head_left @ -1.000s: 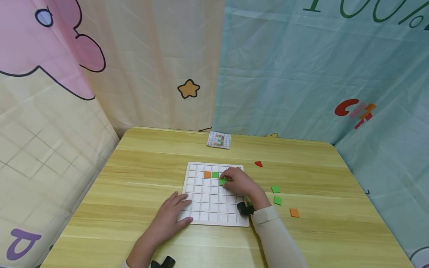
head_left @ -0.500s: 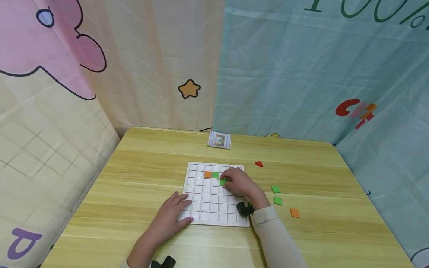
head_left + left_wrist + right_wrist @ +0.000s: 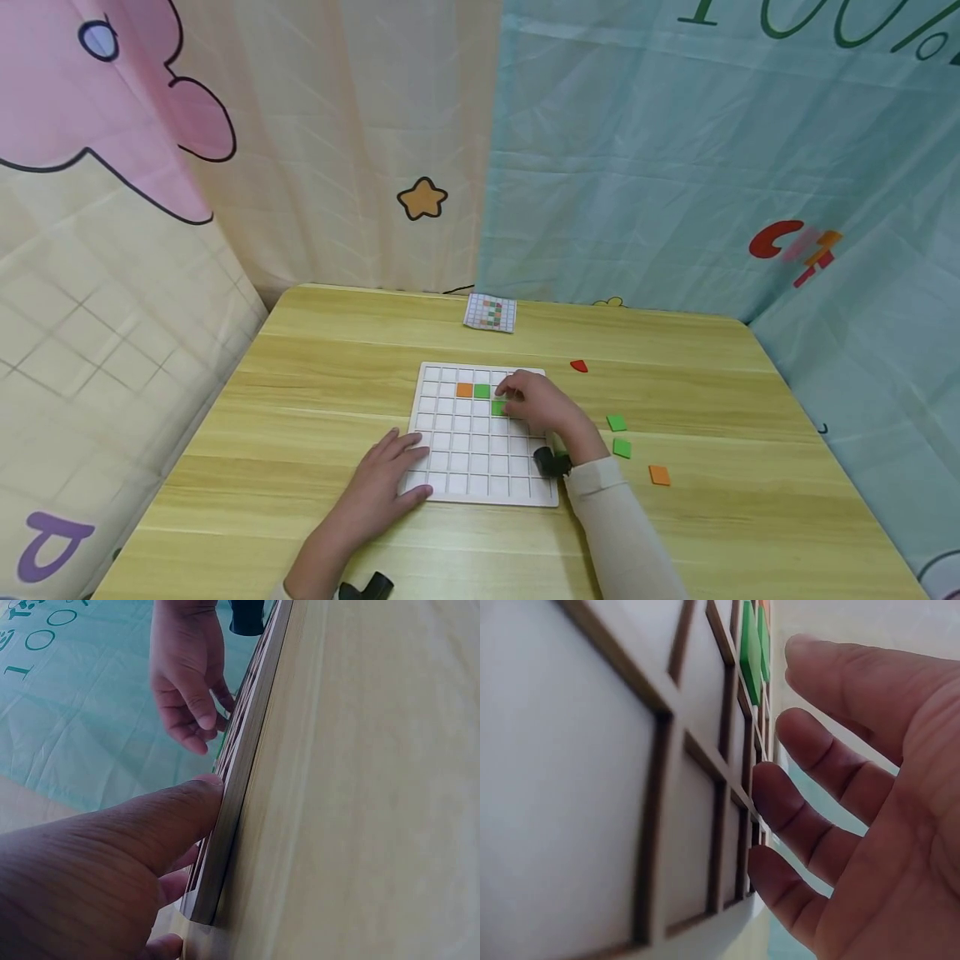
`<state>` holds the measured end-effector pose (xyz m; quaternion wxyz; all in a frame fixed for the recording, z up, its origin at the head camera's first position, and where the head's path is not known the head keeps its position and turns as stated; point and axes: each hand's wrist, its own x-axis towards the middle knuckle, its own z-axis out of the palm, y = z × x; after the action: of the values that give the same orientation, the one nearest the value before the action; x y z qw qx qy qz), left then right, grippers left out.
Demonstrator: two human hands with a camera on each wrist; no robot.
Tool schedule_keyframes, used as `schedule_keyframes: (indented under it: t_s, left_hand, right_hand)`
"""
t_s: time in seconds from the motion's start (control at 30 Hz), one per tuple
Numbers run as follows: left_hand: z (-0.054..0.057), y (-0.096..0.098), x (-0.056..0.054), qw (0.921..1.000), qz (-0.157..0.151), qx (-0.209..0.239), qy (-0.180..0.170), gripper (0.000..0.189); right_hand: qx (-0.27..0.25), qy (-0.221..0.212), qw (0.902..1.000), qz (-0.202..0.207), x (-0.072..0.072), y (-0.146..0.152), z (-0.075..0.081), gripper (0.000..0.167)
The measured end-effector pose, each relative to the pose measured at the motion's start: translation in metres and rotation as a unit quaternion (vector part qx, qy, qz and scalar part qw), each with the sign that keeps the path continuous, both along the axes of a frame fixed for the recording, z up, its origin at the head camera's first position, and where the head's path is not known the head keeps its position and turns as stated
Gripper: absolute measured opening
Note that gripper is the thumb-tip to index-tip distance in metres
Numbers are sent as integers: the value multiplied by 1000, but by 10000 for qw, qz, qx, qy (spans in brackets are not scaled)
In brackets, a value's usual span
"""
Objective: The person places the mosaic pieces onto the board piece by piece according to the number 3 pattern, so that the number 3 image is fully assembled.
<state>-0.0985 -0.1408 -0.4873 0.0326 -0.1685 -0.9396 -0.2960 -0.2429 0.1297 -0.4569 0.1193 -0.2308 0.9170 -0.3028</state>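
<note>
A white grid board [image 3: 459, 463] lies on the table. In its second row sit an orange tile [image 3: 464, 390] and a green tile [image 3: 482, 391] side by side. One row nearer and one column to the right is another green tile [image 3: 498, 408], seen slightly proud of its cell as a green tile [image 3: 751, 656] in the right wrist view. My right hand [image 3: 542, 406] hovers over the board beside that tile, fingers apart and holding nothing. My left hand [image 3: 381, 482] rests its spread fingers and thumb on the board's left and front edge.
Right of the board lie two loose green tiles [image 3: 617, 423], an orange tile [image 3: 659, 476] and a red wedge-shaped piece [image 3: 579, 366]. A small printed pattern card [image 3: 491, 313] sits at the table's back edge. Another green piece is mostly hidden by my right wrist.
My right fingers have let go of the nearer green tile and lifted slightly up and to the right. The tile stays in its cell. My left hand has not moved.
</note>
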Motion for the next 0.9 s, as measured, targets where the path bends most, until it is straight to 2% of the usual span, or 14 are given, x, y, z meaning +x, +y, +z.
schedule_keyframes:
  t_s: [0.2,0.33,0.53,0.9]
  left_hand:
    - [-1,0,0,10000,0,-4,-17,51]
    - [-1,0,0,10000,-2,-11,11,50]
    - [0,1,1,10000,-10,-18,25,50]
    - [-2,0,1,10000,21,-4,-7,51]
  right_hand:
    - [-57,-206,9991,-358,-4,7,4,17]
    - [-68,-89,9990,-433,-8,16,3,16]
    - [-172,-142,9974,-686,-15,34,5,17]
    - [-218,159,9966,-773,-26,69,8,19]
